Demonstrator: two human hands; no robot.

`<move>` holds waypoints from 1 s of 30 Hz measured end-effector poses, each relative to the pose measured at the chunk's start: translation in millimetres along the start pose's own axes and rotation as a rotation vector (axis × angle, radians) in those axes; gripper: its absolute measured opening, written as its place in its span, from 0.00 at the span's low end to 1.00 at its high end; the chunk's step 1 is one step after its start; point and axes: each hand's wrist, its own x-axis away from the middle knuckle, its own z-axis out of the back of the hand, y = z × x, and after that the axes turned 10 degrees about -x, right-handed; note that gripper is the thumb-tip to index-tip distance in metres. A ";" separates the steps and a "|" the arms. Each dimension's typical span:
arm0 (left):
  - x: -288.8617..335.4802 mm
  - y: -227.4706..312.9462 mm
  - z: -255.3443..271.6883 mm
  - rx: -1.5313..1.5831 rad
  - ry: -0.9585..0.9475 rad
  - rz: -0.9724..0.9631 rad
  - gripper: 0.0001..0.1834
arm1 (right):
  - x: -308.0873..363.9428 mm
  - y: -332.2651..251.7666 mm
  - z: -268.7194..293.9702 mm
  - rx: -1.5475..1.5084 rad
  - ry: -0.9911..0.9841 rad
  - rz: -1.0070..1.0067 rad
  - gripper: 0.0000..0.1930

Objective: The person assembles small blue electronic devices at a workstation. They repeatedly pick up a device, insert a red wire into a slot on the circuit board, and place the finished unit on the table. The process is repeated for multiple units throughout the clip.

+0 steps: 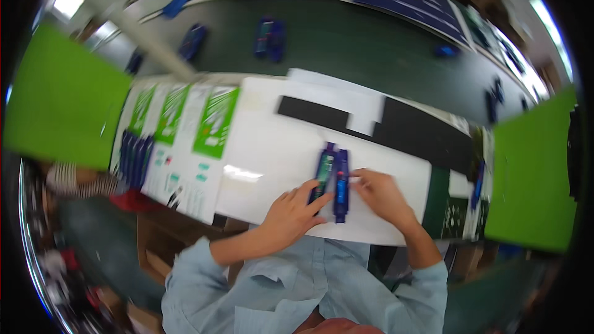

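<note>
Two long, narrow dark blue casing pieces lie side by side on the white work surface (266, 148), lengthwise away from me. The left casing piece (325, 162) shows a green strip inside. The right casing piece (341, 188) has a brighter blue patch near its middle. My left hand (291, 213) is laid over the near end of the left piece, its fingers across it and holding it against the surface. Just right of the other piece, my right hand (382, 198) has thumb and forefinger pinched together. Whatever sits between those fingertips is too small and blurred to tell.
Printed green-and-white sheets (213, 120) cover the table's left part, with several dark blue casings (135, 158) lined up there. Black strips (427, 139) lie beyond my hands. Green panels (68, 99) flank both sides. More casings (269, 38) rest on the dark green surface (346, 40) behind.
</note>
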 end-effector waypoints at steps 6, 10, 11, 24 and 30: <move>-142.1 -65.0 -51.3 -0.029 0.601 -0.148 0.12 | -101.1 49.4 29.1 0.267 0.257 0.323 0.17; -193.1 -96.0 -102.1 -0.171 0.409 0.104 0.18 | -160.7 84.9 33.3 0.184 0.033 0.250 0.17; -204.1 -92.2 -104.9 -0.169 0.463 0.083 0.19 | -174.8 99.4 66.0 0.221 -0.018 0.146 0.16; -194.1 -97.0 -117.9 -0.269 0.587 0.125 0.17 | -201.4 124.7 76.8 0.104 -0.115 0.027 0.15; -187.2 -94.1 -78.4 -0.172 0.347 0.161 0.05 | -153.9 64.0 43.0 0.234 0.258 0.182 0.15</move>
